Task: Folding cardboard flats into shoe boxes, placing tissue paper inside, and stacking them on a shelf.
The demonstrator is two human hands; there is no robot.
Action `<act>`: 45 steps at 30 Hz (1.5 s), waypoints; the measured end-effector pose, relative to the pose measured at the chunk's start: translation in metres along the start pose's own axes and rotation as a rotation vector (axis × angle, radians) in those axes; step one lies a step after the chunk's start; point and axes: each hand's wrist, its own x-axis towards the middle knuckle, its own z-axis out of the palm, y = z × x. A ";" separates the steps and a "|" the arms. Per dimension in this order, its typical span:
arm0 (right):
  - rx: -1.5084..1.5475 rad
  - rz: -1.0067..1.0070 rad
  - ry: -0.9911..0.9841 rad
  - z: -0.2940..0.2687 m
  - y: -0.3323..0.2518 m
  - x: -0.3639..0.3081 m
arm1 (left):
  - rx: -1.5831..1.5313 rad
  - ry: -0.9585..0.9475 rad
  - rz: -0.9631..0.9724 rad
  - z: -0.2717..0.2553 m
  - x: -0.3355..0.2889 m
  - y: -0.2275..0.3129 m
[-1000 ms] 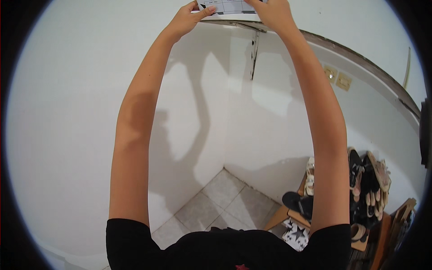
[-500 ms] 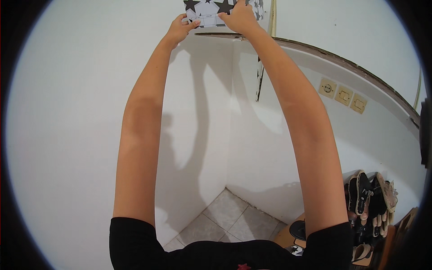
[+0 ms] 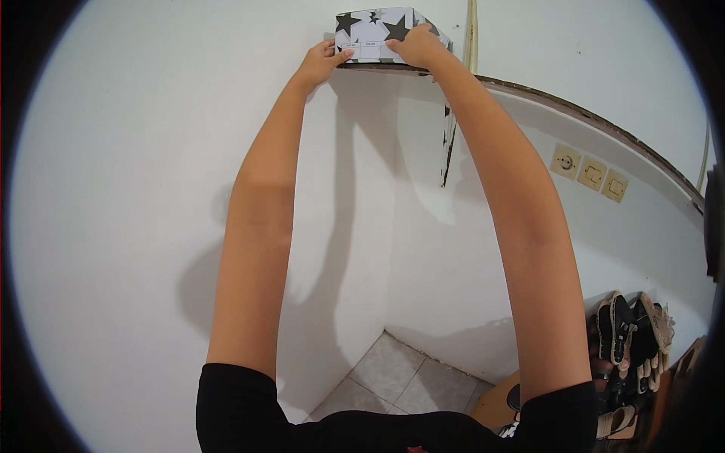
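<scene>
Apparently star-print box (image 3: 370, 32) already on shelf (image 3: 521, 88); left hand (image 3: 320, 65), right hand (image 3: 420, 47): fingers pinching front corners, release not yet done.

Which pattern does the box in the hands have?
The box has dark stars on white (head view).

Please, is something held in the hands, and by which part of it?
Yes, a star-patterned box: the left hand grips it at the lower left front corner, the right hand at the right front edge.

Box (image 3: 375, 34) white, black-star pattern; sleeves (image 3: 237, 396) black.
</scene>
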 end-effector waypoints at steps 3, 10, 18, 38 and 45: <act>-0.063 0.031 -0.025 -0.001 -0.010 0.002 | 0.009 0.000 -0.022 -0.008 0.007 -0.009; -0.148 0.104 -0.014 0.003 -0.017 0.002 | -0.045 0.040 -0.035 -0.005 0.014 -0.027; -0.203 -0.025 0.037 -0.004 -0.011 -0.012 | -0.118 0.067 0.046 0.003 0.011 -0.032; -0.566 0.284 0.127 -0.281 0.052 -0.577 | -0.917 -0.134 0.204 0.391 -0.390 0.254; -0.636 1.091 -0.067 -0.450 0.028 -0.848 | -0.712 -1.705 0.243 0.565 -0.586 0.399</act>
